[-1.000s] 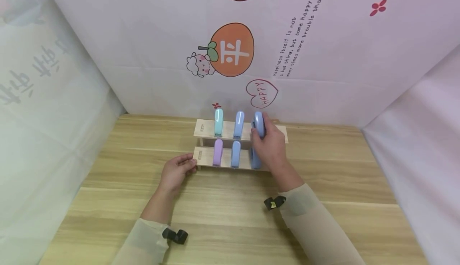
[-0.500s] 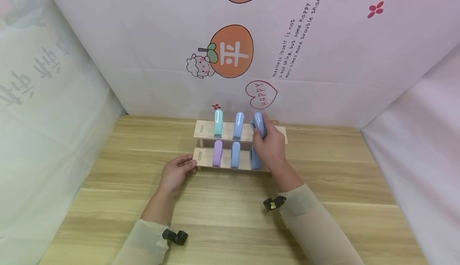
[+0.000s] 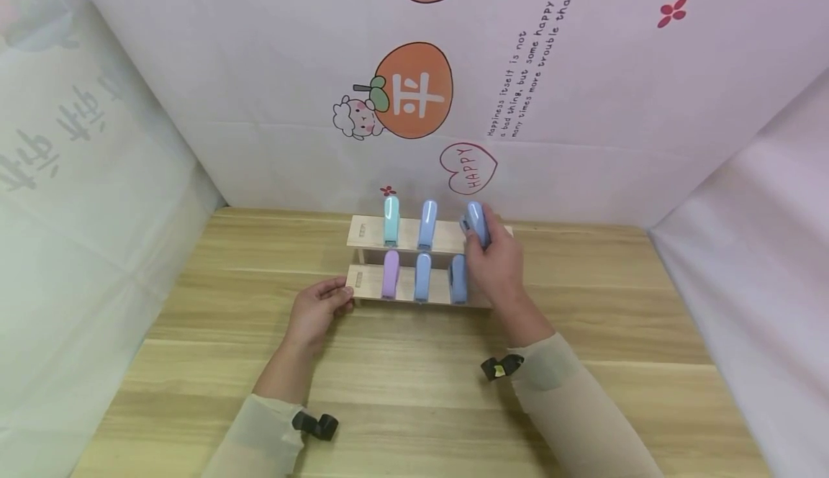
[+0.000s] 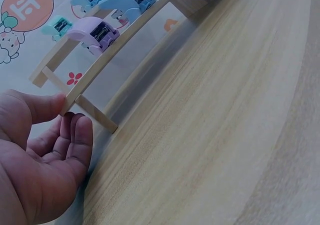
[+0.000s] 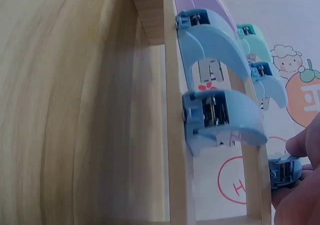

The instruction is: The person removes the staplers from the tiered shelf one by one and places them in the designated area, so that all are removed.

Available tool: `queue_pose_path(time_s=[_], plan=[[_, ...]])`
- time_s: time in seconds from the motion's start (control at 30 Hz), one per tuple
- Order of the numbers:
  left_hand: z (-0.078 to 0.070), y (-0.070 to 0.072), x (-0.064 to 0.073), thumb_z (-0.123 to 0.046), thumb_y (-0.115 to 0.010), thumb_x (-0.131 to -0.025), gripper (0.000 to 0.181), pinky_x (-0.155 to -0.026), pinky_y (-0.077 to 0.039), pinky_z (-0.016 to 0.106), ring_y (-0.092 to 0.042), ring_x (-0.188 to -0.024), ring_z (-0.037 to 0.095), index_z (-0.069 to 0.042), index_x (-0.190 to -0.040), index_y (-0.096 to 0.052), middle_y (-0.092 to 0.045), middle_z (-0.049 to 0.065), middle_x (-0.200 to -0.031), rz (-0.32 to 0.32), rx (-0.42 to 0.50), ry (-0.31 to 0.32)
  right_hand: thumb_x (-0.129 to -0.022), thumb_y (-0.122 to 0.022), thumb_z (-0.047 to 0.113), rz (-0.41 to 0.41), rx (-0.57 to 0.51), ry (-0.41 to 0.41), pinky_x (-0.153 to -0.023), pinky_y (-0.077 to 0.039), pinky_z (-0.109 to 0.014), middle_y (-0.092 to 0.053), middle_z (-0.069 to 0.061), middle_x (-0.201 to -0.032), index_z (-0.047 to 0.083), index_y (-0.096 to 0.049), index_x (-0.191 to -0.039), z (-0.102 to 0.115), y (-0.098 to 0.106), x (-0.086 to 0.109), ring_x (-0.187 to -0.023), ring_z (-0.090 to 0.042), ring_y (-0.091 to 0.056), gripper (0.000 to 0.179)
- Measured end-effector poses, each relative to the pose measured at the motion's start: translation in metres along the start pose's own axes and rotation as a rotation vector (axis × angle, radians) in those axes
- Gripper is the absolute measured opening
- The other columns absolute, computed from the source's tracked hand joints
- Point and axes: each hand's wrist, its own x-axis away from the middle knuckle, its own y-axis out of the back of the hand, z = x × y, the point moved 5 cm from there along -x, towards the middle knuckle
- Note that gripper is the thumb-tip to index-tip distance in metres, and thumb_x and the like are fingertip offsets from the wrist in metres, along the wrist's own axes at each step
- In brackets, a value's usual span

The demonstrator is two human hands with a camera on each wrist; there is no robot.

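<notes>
A two-tier wooden rack (image 3: 367,277) stands at the back of the table. My left hand (image 3: 315,314) pinches the left end of its lower tier, thumb on top in the left wrist view. At the right of the upper tier, my right hand (image 3: 500,268) grips a blue stapler (image 3: 476,222); in the right wrist view that stapler (image 5: 285,172) is at the tier's edge, partly hidden by fingers. A mint stapler (image 3: 391,220) and a blue stapler (image 3: 427,224) stand to its left. Below are a purple stapler (image 3: 391,274) and two blue staplers (image 3: 423,276).
A pale printed cloth (image 3: 291,104) hangs right behind the rack, and white cloth (image 3: 764,247) closes in the sides. The wood-grain table (image 3: 401,391) spreads in front of the rack, under both forearms.
My right hand has moved a little to the right with the blue stapler. The lower tier's right stapler now shows more fully. My left hand stays on the rack's end.
</notes>
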Motion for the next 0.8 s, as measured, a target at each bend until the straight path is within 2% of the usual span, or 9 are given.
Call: queue_pose_path(time_s=[0.33, 0.8], plan=[[0.000, -0.001, 0.000, -0.002, -0.074, -0.094, 0.041, -0.088, -0.065, 0.029, -0.070, -0.093, 0.020, 0.008, -0.132, -0.062, -0.070, 0.015, -0.113, 0.009, -0.007, 0.004, -0.100, -0.064, 0.018, -0.080, -0.002, 0.039, -0.105, -0.056, -0.053, -0.062, -0.027, -0.137, 0.005, -0.050, -0.152, -0.008, 0.017, -0.001, -0.122, -0.038, -0.064, 0.056], [0.000, -0.001, 0.001, -0.002, -0.073, -0.094, 0.041, -0.090, -0.064, 0.029, -0.069, -0.093, 0.019, 0.008, -0.133, -0.061, -0.069, 0.014, -0.113, 0.006, 0.012, 0.009, -0.101, -0.063, 0.019, -0.098, 0.035, 0.021, -0.105, -0.054, -0.056, -0.061, -0.027, -0.139, 0.005, -0.049, -0.153, -0.019, 0.031, -0.002, -0.125, -0.039, -0.062, 0.055]])
